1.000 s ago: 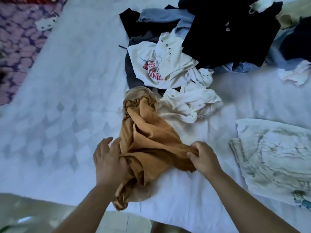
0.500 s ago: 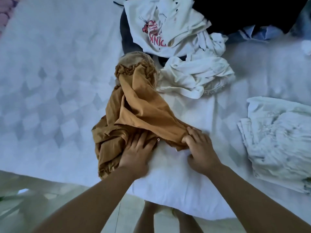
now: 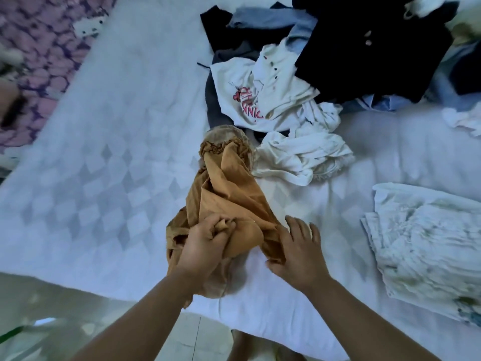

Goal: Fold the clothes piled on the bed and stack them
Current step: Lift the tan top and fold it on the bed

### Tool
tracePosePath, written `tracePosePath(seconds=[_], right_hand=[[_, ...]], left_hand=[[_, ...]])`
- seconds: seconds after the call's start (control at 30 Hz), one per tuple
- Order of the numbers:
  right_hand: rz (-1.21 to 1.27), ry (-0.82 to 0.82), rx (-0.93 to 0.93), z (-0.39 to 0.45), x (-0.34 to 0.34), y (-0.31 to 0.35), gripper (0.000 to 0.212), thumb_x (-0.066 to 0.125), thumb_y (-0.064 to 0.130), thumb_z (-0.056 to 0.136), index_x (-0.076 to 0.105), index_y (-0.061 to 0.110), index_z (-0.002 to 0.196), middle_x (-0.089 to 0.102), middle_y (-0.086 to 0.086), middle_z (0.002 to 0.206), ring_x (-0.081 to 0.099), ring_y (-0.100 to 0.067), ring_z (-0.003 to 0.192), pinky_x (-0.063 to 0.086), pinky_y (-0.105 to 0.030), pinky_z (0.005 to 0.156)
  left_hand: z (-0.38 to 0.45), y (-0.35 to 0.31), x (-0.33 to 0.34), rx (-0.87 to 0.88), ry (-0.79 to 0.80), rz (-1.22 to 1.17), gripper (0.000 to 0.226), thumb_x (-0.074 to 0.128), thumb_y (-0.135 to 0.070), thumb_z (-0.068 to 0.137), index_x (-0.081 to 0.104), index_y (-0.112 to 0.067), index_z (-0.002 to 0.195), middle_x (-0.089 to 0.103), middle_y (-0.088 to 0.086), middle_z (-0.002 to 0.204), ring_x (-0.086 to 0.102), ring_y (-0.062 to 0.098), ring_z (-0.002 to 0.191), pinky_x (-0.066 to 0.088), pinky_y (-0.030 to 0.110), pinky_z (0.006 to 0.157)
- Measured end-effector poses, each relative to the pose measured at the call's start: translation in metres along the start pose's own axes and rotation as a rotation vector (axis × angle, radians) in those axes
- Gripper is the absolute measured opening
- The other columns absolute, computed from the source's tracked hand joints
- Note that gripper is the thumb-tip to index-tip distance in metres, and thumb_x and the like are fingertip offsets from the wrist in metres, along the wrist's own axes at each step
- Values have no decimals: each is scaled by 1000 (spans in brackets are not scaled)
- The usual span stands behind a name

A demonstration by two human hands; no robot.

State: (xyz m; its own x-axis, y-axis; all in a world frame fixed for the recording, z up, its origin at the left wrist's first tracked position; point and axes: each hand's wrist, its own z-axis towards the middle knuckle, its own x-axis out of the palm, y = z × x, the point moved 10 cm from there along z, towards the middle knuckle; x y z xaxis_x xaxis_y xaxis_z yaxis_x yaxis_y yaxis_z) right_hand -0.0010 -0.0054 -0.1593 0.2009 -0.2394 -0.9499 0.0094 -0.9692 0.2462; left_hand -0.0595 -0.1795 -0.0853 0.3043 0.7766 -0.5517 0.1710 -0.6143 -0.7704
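Left hand (image 3: 205, 243) now bunching brown garment (image 3: 229, 194).

A domestic bedroom is shown, as indicated by a bed (image 3: 104, 178) covered with a white diamond-quilted sheet, a heap of unfolded clothes (image 3: 312, 74) laid on it, a purple patterned blanket (image 3: 39, 61) alongside, and a tiled floor (image 3: 190, 334) below.

A crumpled garment (image 3: 229, 201) lies on the bed (image 3: 104, 178), its near end under the left hand's fingers (image 3: 216, 226). Beyond them sits the clothes pile (image 3: 325, 61) (a printed T-shirt (image 3: 242, 100) nearest); right of the right hand's fingers (image 3: 299, 227), well apart, lies folded laundry (image 3: 426, 241).
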Motion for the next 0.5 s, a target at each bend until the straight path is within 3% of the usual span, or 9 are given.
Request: tracePosePath(seconds=[0.1, 0.2, 0.27, 0.33, 0.43, 0.5], right_hand=[[160, -209, 19, -4, -38, 7, 38, 39, 30, 71, 65, 16, 95, 64, -1, 93, 62, -25, 90, 31, -46, 94], [448, -293, 46, -2, -85, 2, 17, 39, 15, 71, 56, 15, 69, 51, 5, 61, 49, -18, 59, 42, -32, 70], [642, -278, 81, 2, -117, -4, 20, 48, 9, 72, 66, 12, 81, 60, 5, 64, 53, -14, 59, 42, -22, 58], [729, -299, 94, 5, -156, -4, 24, 58, 5, 74, 67, 16, 93, 65, 11, 74, 60, -8, 69, 45, -19, 61], [776, -395, 37, 10, -233, 7, 26, 68, 0, 73, 58, 20, 87, 63, 10, 75, 60, -5, 73, 46, -20, 64], [712, -490, -40, 9, -286, 17, 17, 63, 3, 70, 58, 17, 79, 59, 9, 68, 56, -8, 65, 44, -22, 60]], left_hand=[[-7, -20, -26, 11, -41, -60, 11, 59, -21, 92, 64, -23, 83, 62, -3, 72, 57, 4, 72, 44, 13, 64], [-12, -40, -52, 0, -51, -190, 16, 56, -10, 94, 67, -22, 92, 62, 12, 80, 58, 7, 73, 47, 14, 65], [-14, -63, -70, 33, -61, -228, 23, 55, -6, 94, 67, -25, 88, 60, 15, 78, 55, 3, 70, 44, 9, 63], [-14, -86, -87, 71, -71, -211, 24, 62, -10, 90, 67, -30, 79, 56, 15, 71, 52, 5, 66, 43, 11, 62], [-16, -128, -110, 124, -25, -235, 13, 79, -14, 74, 68, -20, 78, 58, -3, 66, 52, 4, 63, 45, 15, 61], [-17, -157, -123, 185, 1, -183, 23, 85, -18, 67, 67, -16, 81, 59, 2, 69, 53, 5, 65, 46, 17, 61]])
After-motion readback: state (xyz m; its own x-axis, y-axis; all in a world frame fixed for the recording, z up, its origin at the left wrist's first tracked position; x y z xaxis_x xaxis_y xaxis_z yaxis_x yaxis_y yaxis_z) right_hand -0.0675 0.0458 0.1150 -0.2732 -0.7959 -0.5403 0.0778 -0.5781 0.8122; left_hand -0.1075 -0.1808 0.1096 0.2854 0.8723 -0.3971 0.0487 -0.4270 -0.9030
